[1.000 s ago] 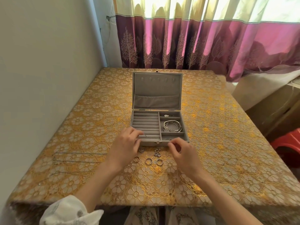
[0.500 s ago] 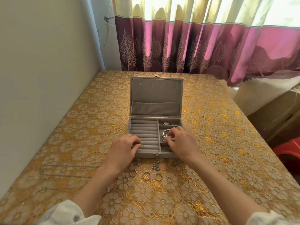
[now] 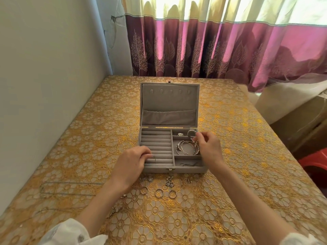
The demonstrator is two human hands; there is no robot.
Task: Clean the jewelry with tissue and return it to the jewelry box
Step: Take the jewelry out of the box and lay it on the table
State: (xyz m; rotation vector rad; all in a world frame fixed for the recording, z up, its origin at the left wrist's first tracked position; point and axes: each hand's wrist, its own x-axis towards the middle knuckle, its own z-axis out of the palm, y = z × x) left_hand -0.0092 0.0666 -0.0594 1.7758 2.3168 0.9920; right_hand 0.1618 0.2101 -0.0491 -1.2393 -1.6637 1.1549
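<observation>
A grey velvet jewelry box [image 3: 154,169] stands open mid-table, lid upright. My left hand [image 3: 131,160] rests on its near left corner and pinches a thin silver ring [image 3: 153,157] over the ring rolls. My right hand [image 3: 208,147] hovers over the right compartments and pinches a small silver piece [image 3: 193,138] above the bangles [image 3: 187,147]. Several loose rings [image 3: 159,192] and small earrings [image 3: 169,181] lie on the cloth in front of the box. No tissue is in view.
The table carries a gold floral cloth [image 3: 247,156]. A wall runs along the left, a purple curtain [image 3: 212,50] hangs behind. Thin chains [image 3: 70,188] lie at the near left. A red stool [image 3: 315,165] stands off the right edge.
My right hand moved from the cloth in front of the box up over the right compartments and lifted a small piece. My left hand stayed at the box's near left corner.
</observation>
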